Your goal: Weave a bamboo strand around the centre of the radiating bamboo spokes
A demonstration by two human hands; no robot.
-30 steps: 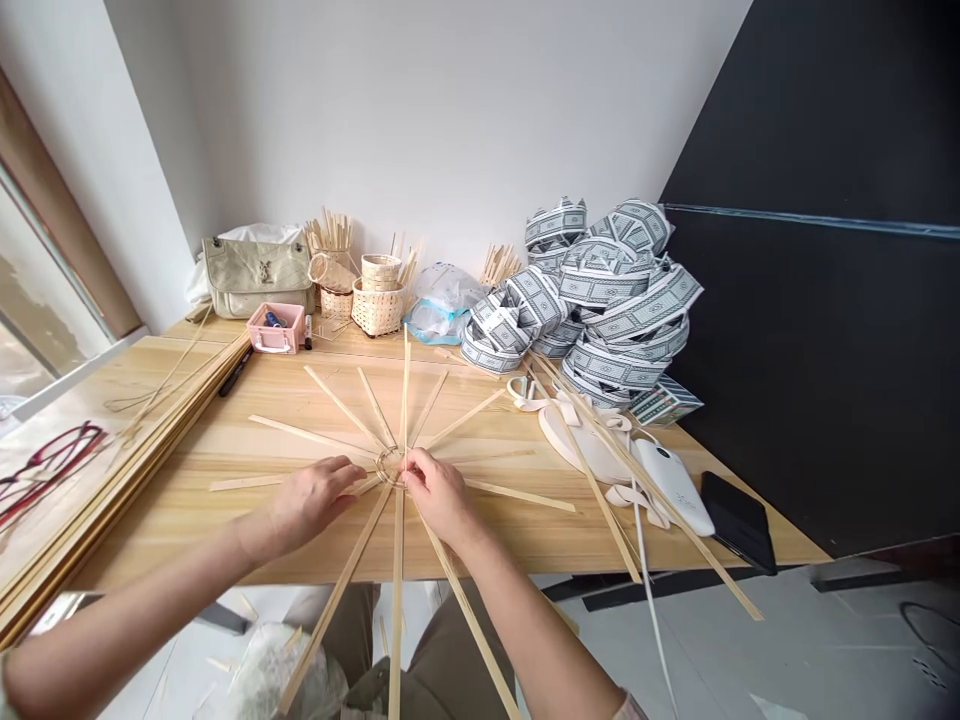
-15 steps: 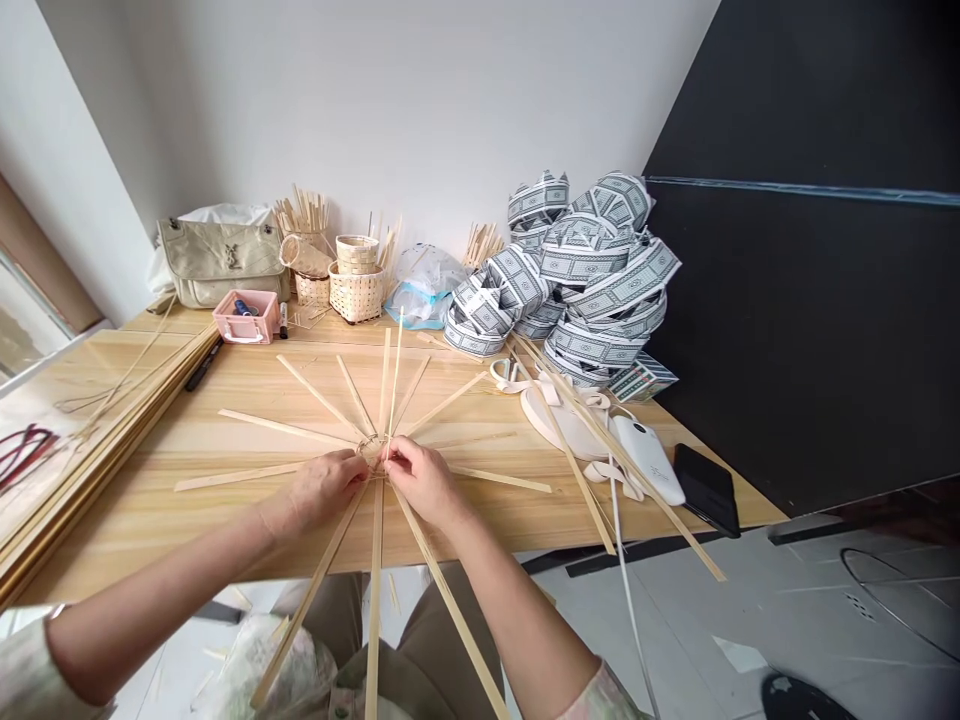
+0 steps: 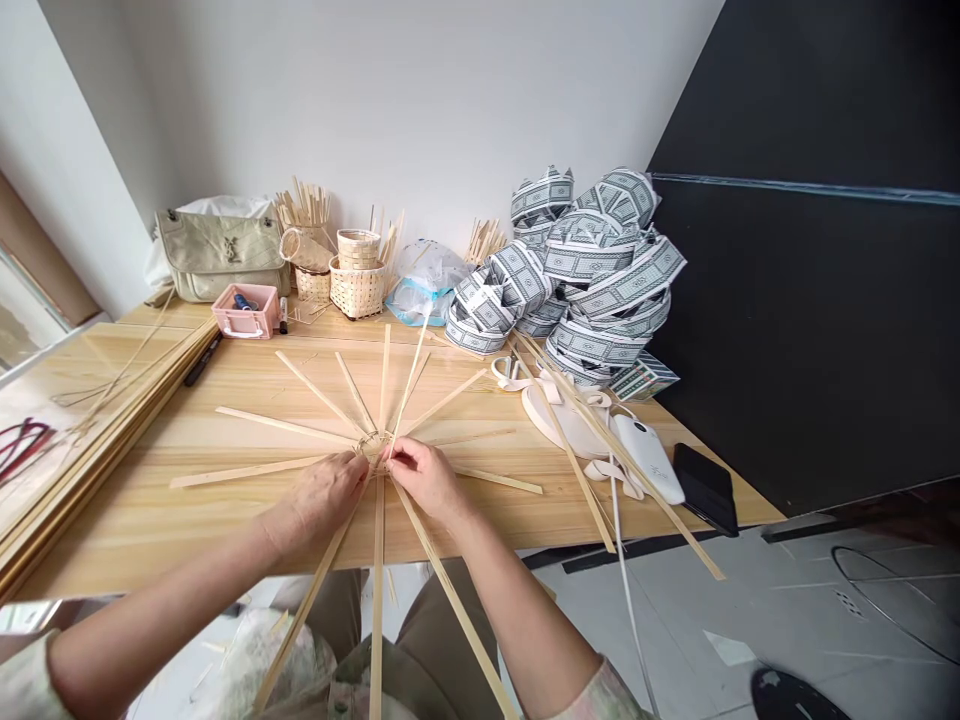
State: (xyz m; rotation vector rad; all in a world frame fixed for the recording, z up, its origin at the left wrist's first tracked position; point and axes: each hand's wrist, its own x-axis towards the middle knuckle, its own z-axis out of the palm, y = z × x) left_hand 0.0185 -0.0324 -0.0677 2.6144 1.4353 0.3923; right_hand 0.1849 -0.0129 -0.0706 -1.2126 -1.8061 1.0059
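Note:
Flat bamboo strips (image 3: 300, 430) radiate like spokes from a small woven hub (image 3: 373, 445) on the wooden table (image 3: 187, 500). My left hand (image 3: 322, 497) rests on the near-left spokes, its fingertips pinched at the hub's left edge. My right hand (image 3: 427, 480) pinches a thin weaving strand (image 3: 409, 385) that rises from the hub toward the far side. Several long spokes hang over the table's near edge above my lap.
At the back stand a beige handbag (image 3: 217, 250), a pink box (image 3: 246, 312), small woven baskets (image 3: 357, 278) and a plastic bag (image 3: 426, 285). A pile of patterned paper bands (image 3: 592, 280) fills the back right. A white device (image 3: 649, 455), a black phone (image 3: 705, 487) and long loose strips lie right.
The thin strand has swung from upright to leaning right as my right hand worked it. My left hand slid slightly closer to the hub. The camera shifted little.

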